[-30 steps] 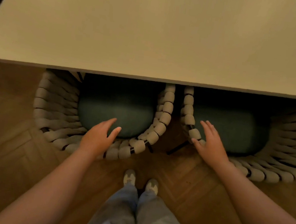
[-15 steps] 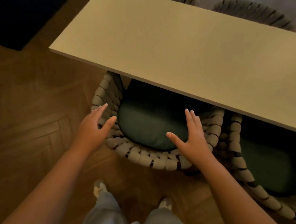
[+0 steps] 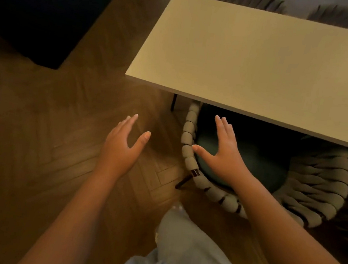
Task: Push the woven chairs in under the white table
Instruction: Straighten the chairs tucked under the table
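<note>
Both hands have drifted left since half a second ago: the left hand [image 3: 122, 147], then at the woven rim, now hovers open over bare floor [image 3: 35, 135], holding nothing. Right hand [image 3: 223, 156] is spread flat and empty above the green cushion [image 3: 259, 165], thumb near the rim. Just right of it sits the woven chair [image 3: 316, 184], thick grey cords looped round a dark frame, its front already under the tabletop [image 3: 266, 62]. With neither hand on the rim, a one-sided shove could swing it or knock the table leg [image 3: 173, 103].
</note>
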`<action>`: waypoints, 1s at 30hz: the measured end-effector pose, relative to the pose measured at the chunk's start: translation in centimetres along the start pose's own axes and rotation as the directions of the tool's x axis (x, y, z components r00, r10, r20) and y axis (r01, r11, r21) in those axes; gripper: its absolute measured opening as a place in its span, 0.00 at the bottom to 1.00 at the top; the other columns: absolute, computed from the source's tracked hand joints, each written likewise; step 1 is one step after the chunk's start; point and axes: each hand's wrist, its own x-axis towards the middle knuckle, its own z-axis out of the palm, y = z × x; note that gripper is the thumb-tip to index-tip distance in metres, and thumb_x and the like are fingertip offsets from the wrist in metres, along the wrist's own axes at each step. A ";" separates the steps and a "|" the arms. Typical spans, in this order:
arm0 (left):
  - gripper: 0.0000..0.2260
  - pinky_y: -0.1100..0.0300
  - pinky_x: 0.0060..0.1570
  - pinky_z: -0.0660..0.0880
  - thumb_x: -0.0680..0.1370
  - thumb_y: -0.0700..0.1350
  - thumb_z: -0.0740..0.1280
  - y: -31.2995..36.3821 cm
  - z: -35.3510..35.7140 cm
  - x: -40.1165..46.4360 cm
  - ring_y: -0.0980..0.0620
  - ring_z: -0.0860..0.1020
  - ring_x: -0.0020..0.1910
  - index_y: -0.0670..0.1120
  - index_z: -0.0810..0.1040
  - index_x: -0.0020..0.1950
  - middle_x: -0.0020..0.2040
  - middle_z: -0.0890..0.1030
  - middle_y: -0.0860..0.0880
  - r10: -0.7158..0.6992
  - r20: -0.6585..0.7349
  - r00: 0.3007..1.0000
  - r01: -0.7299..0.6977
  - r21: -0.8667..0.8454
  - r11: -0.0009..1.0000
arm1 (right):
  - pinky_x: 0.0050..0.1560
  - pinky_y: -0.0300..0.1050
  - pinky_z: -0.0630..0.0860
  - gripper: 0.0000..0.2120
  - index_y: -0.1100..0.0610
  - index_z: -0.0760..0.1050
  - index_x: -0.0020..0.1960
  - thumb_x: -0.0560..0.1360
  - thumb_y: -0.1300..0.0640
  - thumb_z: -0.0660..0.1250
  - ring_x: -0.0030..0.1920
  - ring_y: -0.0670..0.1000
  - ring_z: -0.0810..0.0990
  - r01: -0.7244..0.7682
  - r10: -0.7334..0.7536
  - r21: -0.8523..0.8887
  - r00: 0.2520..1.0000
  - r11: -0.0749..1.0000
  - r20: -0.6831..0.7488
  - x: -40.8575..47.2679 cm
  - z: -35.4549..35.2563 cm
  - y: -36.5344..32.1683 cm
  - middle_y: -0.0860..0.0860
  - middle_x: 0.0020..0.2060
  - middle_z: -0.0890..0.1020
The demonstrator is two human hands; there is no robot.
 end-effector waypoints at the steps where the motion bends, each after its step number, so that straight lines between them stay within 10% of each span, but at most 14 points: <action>1: 0.29 0.46 0.73 0.59 0.76 0.63 0.60 -0.9 -0.9 1.0 0.53 0.57 0.76 0.56 0.61 0.76 0.77 0.62 0.53 -0.004 -0.008 1.000 0.004 -0.009 1.000 | 0.76 0.57 0.47 0.46 0.48 0.42 0.79 0.73 0.40 0.67 0.77 0.50 0.39 0.001 -0.001 0.000 1.000 1.000 0.005 1.1 0.6 -0.9 0.46 0.78 0.43; 30: 0.34 0.50 0.74 0.54 0.74 0.68 0.54 -13.0 -21.7 48.8 0.52 0.52 0.77 0.57 0.60 0.77 0.78 0.59 0.53 0.055 0.135 0.989 -0.084 0.222 0.971 | 0.76 0.58 0.47 0.43 0.48 0.44 0.79 0.74 0.40 0.66 0.77 0.52 0.39 -0.177 0.160 -0.132 0.978 0.975 -0.131 43.4 10.0 -20.4 0.49 0.78 0.43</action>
